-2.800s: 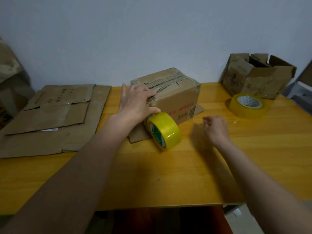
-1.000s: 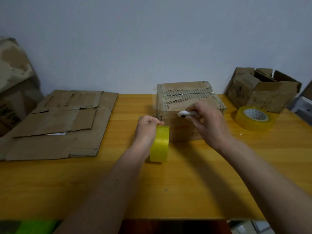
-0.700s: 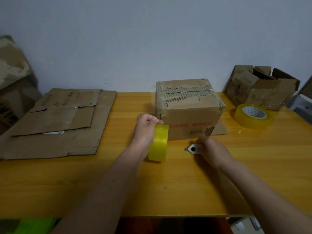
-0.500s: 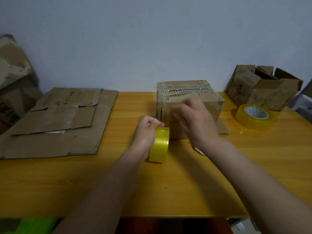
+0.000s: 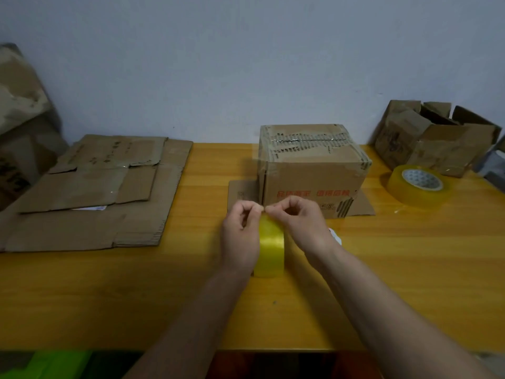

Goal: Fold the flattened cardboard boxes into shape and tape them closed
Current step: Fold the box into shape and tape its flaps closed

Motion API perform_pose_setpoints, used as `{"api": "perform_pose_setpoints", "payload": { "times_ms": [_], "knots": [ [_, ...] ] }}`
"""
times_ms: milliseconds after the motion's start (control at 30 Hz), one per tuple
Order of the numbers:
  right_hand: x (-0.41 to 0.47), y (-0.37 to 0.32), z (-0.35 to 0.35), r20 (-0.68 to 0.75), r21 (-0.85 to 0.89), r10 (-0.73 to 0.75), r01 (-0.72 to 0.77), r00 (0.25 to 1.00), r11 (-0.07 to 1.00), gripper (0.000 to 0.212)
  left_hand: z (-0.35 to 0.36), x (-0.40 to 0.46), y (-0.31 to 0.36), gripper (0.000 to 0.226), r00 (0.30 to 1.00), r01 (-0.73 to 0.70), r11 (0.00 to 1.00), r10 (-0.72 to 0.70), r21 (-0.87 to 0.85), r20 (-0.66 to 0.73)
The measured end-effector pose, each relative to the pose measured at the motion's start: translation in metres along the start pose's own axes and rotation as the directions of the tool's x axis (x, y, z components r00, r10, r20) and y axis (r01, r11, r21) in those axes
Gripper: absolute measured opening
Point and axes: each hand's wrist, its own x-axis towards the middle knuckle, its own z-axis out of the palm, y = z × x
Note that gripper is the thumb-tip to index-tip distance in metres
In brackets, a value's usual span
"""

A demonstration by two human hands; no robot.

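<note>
Both hands' fingers (image 5: 257, 209) atop yellow tape roll (image 5: 270, 246)

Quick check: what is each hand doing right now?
Left hand: grip on the yellow tape roll.
Right hand: fingertips pinching at the roll's top.

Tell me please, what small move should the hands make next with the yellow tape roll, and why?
Probably peel the free end off the yellow tape roll and draw a strip toward the folded box. Both hands, left hand and right hand, meet with pinched fingertips at the roll's top, right in front of the box, whose bottom flaps lie spread on the table.
</note>
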Motion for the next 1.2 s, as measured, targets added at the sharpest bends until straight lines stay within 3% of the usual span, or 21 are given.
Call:
{"api": "perform_pose_setpoints", "payload": {
  "times_ms": [100,300,367,500,600,900,1033,1067,1133,1167,1200],
  "knots": [
    [-0.005,-0.001,0.001,-0.031,0.320,0.153,-0.136,0.988,0.938,0.017,0.001,-0.012,-0.006,0.011,0.996,0.008,0.999,-0.003,-0.051,0.093],
    [-0.012,-0.004,-0.007,0.073,0.489,0.280,-0.279,0.957,0.826,0.020,0.001,-0.019,-0.006,0.098,0.992,0.006,0.992,0.011,-0.124,0.129],
    [-0.014,-0.005,-0.007,0.068,0.483,0.273,-0.271,0.960,0.833,0.019,-0.001,-0.022,-0.007,0.090,0.991,-0.081,0.992,0.090,-0.093,0.099],
    [-0.019,-0.007,-0.010,0.055,0.414,0.215,-0.218,0.975,0.884,0.017,-0.001,-0.026,-0.005,0.050,0.975,-0.189,0.981,0.193,-0.047,0.108],
    [-0.024,-0.003,-0.015,0.078,0.412,0.123,-0.144,0.989,0.900,0.018,0.002,-0.024,-0.004,0.036,0.980,-0.156,0.985,0.163,-0.071,0.112],
    [-0.025,0.010,-0.027,0.134,0.229,-0.090,0.058,0.987,0.972,0.016,0.006,-0.020,-0.002,0.019,0.990,-0.124,0.991,0.126,-0.042,0.067],
    [-0.026,0.012,-0.032,0.136,0.064,-0.158,0.151,0.978,0.987,0.006,0.009,-0.015,-0.005,0.016,0.999,0.006,0.997,-0.003,-0.082,0.038],
    [-0.028,0.012,-0.033,0.142,0.060,-0.161,0.154,0.977,0.986,0.013,0.012,-0.014,-0.007,0.014,0.999,0.043,0.993,-0.042,-0.108,0.013],
    [-0.030,0.013,-0.034,0.141,0.056,-0.129,0.122,0.982,0.991,0.057,0.018,-0.011,-0.010,0.014,0.994,0.074,0.986,-0.086,-0.148,-0.072],
    [-0.029,0.012,-0.035,0.124,-0.016,-0.078,0.080,0.989,0.997,0.073,0.022,-0.010,-0.011,0.014,0.988,0.081,0.984,-0.100,-0.161,-0.115],
    [-0.030,0.010,-0.037,0.114,-0.124,-0.019,0.033,0.993,0.992,0.076,0.026,-0.010,-0.011,0.013,0.982,0.088,0.980,-0.115,-0.177,-0.148]
  ]
}}
